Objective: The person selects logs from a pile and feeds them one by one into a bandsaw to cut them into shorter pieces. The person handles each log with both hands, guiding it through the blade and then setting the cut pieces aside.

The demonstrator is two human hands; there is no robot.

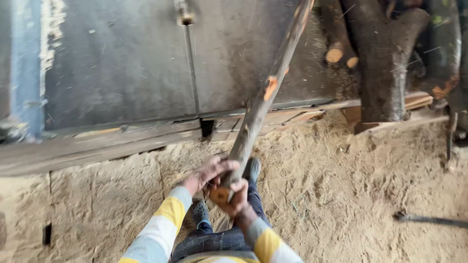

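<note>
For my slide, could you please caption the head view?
Both hands grip a long, rough wooden pole's end above sawdust-covered ground.

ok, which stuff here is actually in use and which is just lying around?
In use:
- long wooden pole, gripped at its near end
- left hand and right hand, both on the pole

Lying about:
- logs stacked at upper right
- planks along the metal panel
- sawdust floor

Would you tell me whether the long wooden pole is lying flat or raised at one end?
Raised: both hands, left hand and right hand, grip the pole's near end, off the sawdust floor.
</note>
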